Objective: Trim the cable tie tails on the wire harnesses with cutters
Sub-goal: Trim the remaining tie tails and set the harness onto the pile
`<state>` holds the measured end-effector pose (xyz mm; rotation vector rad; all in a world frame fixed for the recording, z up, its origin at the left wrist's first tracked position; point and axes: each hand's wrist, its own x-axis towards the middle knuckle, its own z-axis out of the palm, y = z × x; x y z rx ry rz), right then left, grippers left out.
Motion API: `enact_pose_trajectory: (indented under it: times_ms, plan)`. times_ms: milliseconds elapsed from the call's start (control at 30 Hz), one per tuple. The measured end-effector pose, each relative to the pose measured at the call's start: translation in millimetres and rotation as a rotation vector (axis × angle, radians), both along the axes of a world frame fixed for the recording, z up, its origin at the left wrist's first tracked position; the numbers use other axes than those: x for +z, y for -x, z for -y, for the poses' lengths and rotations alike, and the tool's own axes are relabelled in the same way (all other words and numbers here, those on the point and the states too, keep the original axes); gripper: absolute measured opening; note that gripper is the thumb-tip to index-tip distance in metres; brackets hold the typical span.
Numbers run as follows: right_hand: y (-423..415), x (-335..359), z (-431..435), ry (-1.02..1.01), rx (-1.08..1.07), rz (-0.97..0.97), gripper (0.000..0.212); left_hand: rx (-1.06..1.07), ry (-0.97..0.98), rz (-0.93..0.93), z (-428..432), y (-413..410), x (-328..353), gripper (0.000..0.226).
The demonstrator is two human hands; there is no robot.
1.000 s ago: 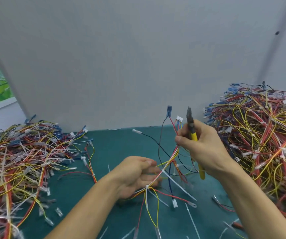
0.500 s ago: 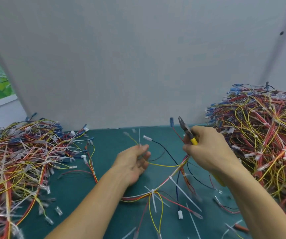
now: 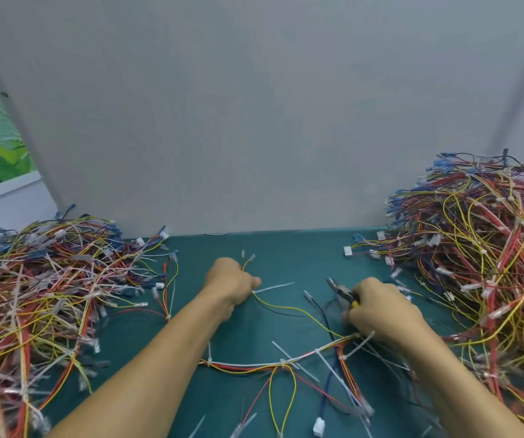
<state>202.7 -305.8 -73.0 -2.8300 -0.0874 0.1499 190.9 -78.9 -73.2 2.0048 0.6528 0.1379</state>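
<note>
Head view: my harness (image 3: pixel 282 363) has dropped to the tabletop (image 3: pixel 286 248); left hand (image 3: pixel 232 284) now grips its yellow branch (image 3: pixel 286 308) beside an untrimmed tie tail (image 3: pixel 275 287), right hand (image 3: pixel 380 311) clasps the cutters (image 3: pixel 342 290), so a cut probably comes next.

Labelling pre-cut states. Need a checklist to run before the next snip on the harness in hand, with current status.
1. Cutters in hand: ok, the right hand grips their yellow handles.
2. Harness steadied: ok, the left hand grips its yellow wire; the rest lies on the mat.
3. Tie tail exposed: ok, it sticks out to the right of the left hand.
4. Cutters at that tie tail: not ok, the tip sits apart, further right.
5. Jaws open: cannot tell, blurred.
</note>
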Motion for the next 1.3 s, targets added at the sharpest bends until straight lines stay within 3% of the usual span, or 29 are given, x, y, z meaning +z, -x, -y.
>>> enact_pose_trajectory:
  times_ms: [100, 167, 233, 333, 400, 500, 567, 800, 1000, 1133, 1300]
  plan:
    - [-2.5, 7.3, 3.2, -0.093, 0.014, 0.077, 0.016, -0.073, -0.226, 0.111, -7.9, 10.2, 26.2, 0.016]
    - [-1.6, 15.5, 2.9, -0.168, 0.049, 0.134, 0.015, -0.068, -0.242, 0.250, -24.4, 25.0, 46.4, 0.031]
    - [1.7, 22.5, -1.1, -0.243, 0.119, 0.159, 0.013, -0.012, -0.282, 0.330, -47.2, 45.5, 59.4, 0.026]
    - [11.6, 26.3, -12.9, -0.298, 0.253, 0.160, 0.015, 0.117, -0.464, 0.213, -81.8, 76.0, 54.5, 0.005]
    - [18.8, 24.3, -21.7, -0.297, 0.328, 0.144, 0.017, 0.136, -0.525, 0.021, -94.0, 90.8, 38.8, 0.017]
    - [26.9, 18.9, -32.1, -0.219, 0.383, 0.111, 0.022, 0.097, -0.528, -0.244, -94.1, 102.0, 11.4, 0.033]
    - [29.7, 15.2, -35.9, -0.155, 0.374, 0.094, 0.024, 0.099, -0.538, -0.278, -88.5, 104.2, 0.2, 0.031]
    - [30.7, 5.3, -37.2, -0.042, 0.306, 0.096, 0.013, 0.103, -0.441, -0.135, -70.7, 96.9, -9.0, 0.019]
    - [26.3, 4.8, -35.7, -0.155, 0.334, 0.045, 0.028, 0.010, -0.427, 0.229, -68.3, 92.7, -13.2, 0.017]
    - [21.2, 16.7, -27.3, -0.260, 0.362, 0.041, 0.033, -0.038, -0.469, 0.156, -68.8, 92.1, -22.3, 0.018]
    - [1.5, 40.1, 15.5, -0.235, 0.106, 0.225, 0.028, -0.001, -0.559, 0.076, -66.1, 92.0, -18.3, 0.017]
